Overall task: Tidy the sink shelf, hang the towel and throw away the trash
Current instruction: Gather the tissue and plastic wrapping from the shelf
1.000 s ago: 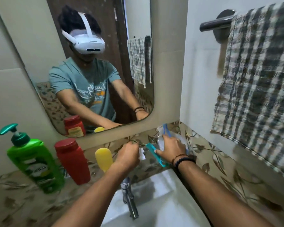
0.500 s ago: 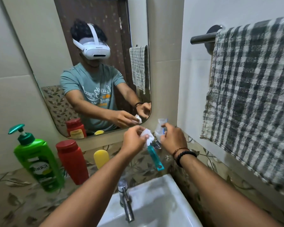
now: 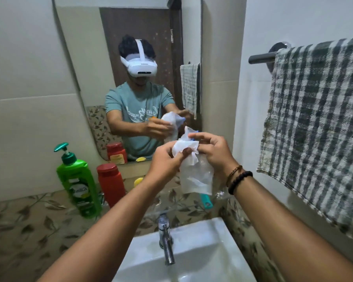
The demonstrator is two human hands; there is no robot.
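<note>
My left hand pinches a crumpled white tissue in front of the mirror. My right hand grips a clear plastic wrapper that hangs down, with a teal object poking out below it. Both hands touch at the tissue, above the sink. A checked towel hangs over the rail on the right wall. On the leaf-patterned shelf stand a green pump bottle, a red bottle and a yellow item partly hidden by my left arm.
A chrome tap rises at the back of the sink, under my arms. The mirror reflects a person in a headset and a second view of the towel. Tiled walls close in on the left and right.
Both hands have lifted from the shelf to chest height. The left hand picked up the tissue, the right lifted the wrapper and teal object, and the two were brought together.
</note>
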